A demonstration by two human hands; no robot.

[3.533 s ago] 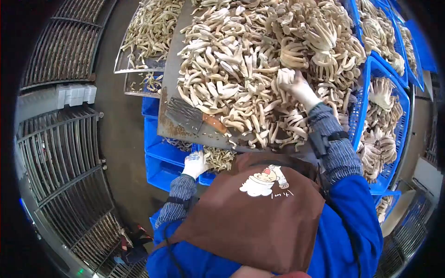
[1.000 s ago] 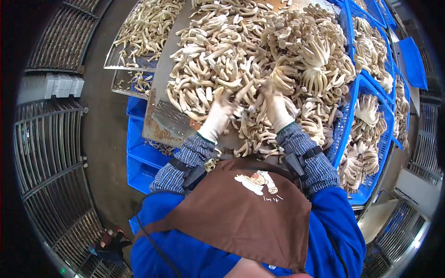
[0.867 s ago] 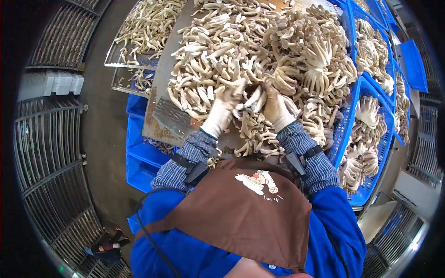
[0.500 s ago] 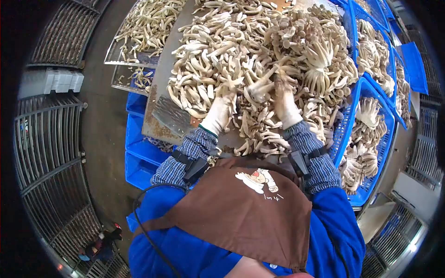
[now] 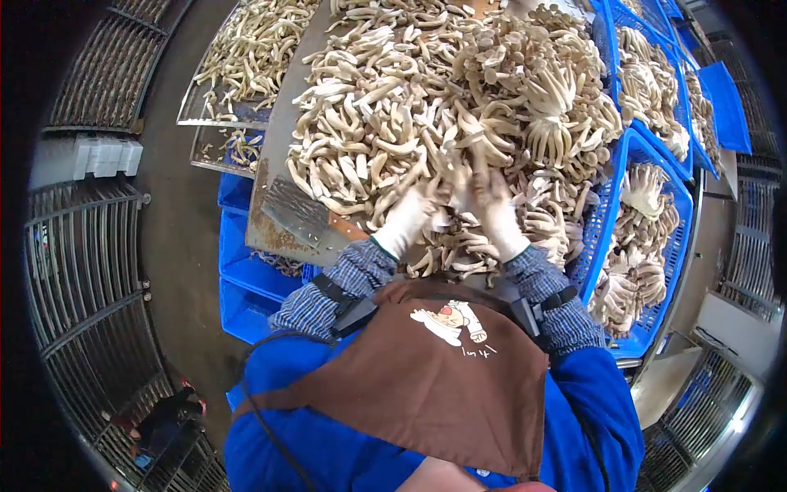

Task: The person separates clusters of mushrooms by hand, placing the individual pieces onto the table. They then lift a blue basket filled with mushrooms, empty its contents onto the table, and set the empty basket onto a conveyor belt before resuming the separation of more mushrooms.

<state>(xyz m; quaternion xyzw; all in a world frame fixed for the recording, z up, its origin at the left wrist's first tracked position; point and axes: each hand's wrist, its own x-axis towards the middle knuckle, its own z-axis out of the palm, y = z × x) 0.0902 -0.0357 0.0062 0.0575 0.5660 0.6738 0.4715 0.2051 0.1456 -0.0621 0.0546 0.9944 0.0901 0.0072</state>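
Observation:
My left hand [image 5: 412,215], in a white glove with a soiled palm side, is closed at a mushroom cluster [image 5: 456,182] in front of me. My right hand [image 5: 495,211], also gloved, grips the same cluster from the other side. Motion blurs the fingertips and the cluster, so its outline is unclear. Around both hands lies a heap of loose mushrooms [image 5: 357,123] with long pale stems. Beyond my right hand sits a pile of whole mushroom clusters [image 5: 545,90]. To the left of my left hand lies a cleaver [image 5: 293,211] with a wooden handle.
Blue crates [image 5: 631,316] filled with mushroom clusters line the right side. At the upper left stands a clear tray [image 5: 215,115] of loose mushrooms, with blue bins [image 5: 246,307] below. Metal racks [image 5: 90,246] stand across the aisle, where another person [image 5: 168,422] is at the lower left.
Both hands have drawn nearer to my body and closer together, bringing the cluster between them. My view has shifted slightly.

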